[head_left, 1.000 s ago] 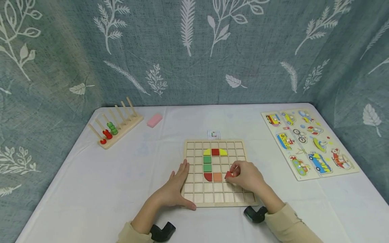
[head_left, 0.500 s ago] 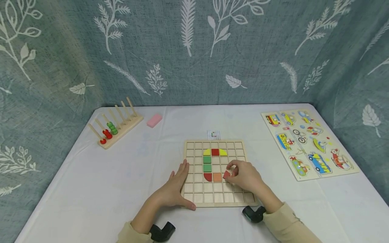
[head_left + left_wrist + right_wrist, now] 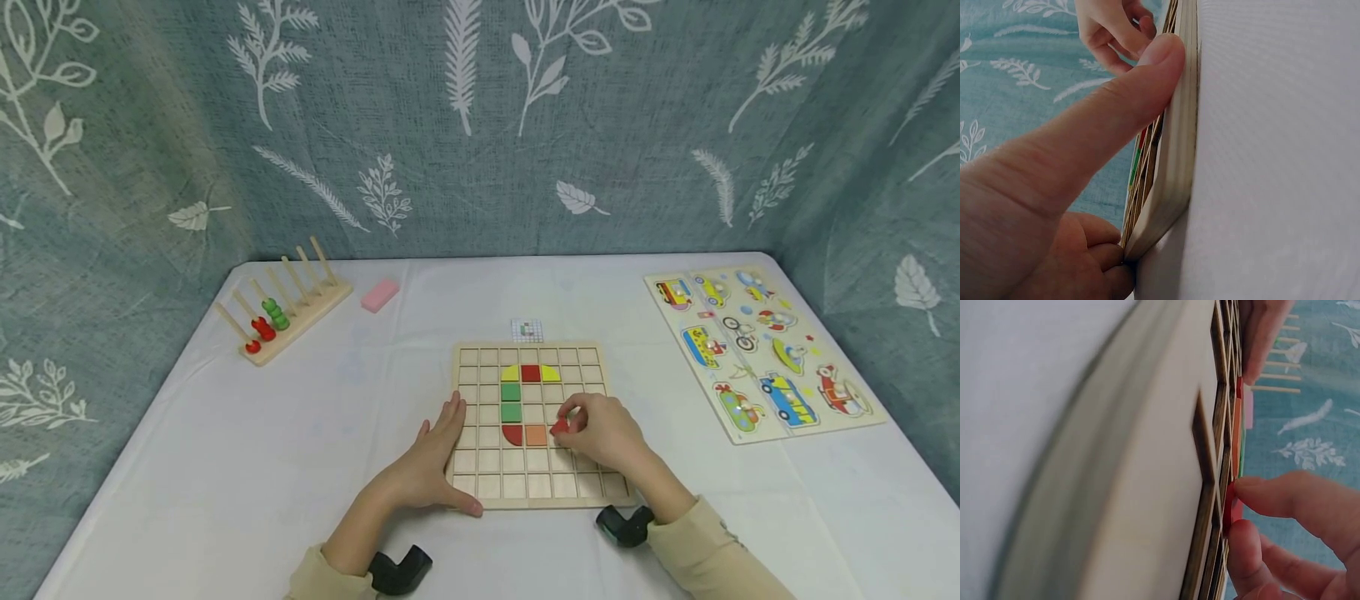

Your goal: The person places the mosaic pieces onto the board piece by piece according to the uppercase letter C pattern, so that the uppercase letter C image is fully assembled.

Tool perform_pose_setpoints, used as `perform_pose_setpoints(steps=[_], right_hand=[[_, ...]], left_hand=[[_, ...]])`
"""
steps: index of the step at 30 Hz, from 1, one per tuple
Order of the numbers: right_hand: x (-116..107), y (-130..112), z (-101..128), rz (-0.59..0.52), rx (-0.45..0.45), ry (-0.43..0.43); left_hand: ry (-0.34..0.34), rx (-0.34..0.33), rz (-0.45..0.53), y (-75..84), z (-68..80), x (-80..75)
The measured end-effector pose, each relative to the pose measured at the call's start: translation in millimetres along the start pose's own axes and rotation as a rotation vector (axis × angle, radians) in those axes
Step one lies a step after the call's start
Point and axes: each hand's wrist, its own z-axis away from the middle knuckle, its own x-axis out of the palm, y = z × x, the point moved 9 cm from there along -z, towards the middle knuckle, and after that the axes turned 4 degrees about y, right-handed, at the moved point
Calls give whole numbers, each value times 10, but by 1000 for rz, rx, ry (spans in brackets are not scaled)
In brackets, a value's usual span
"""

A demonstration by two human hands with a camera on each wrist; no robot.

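We saw right hand (image 3: 603, 433) pinching red piece (image 3: 559, 428) over grid board (image 3: 480, 467), beside orange tile (image 3: 536, 435), seemingly not seated. Left hand (image 3: 435, 458) flat, fingers straight, steadying board edge. Six tiles placed; most cells bare.

From my seat, the square wooden grid board (image 3: 530, 423) lies on the white-clothed table (image 3: 225, 467), central and near the front. My left hand (image 3: 435, 454) rests against its left edge; my right hand (image 3: 603, 433) is over its right half, pinching a small red wooden tile (image 3: 559, 427) just right of the orange square tile (image 3: 536, 434). The wooden peg rack with beads (image 3: 281, 312) stands far left, the pink rectangular block (image 3: 379, 295) just to its right. The vehicle picture puzzle board (image 3: 761, 350) lies well apart on the right.
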Motion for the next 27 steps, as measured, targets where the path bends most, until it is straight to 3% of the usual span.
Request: perform_pose_setpoints(steps=[13, 27], right_hand=[[-43, 6, -5, 1, 17, 42], [10, 27, 5, -31, 69, 22]], left_hand=[[5, -5, 0, 22, 11, -11], [4, 0, -4, 17, 11, -7]])
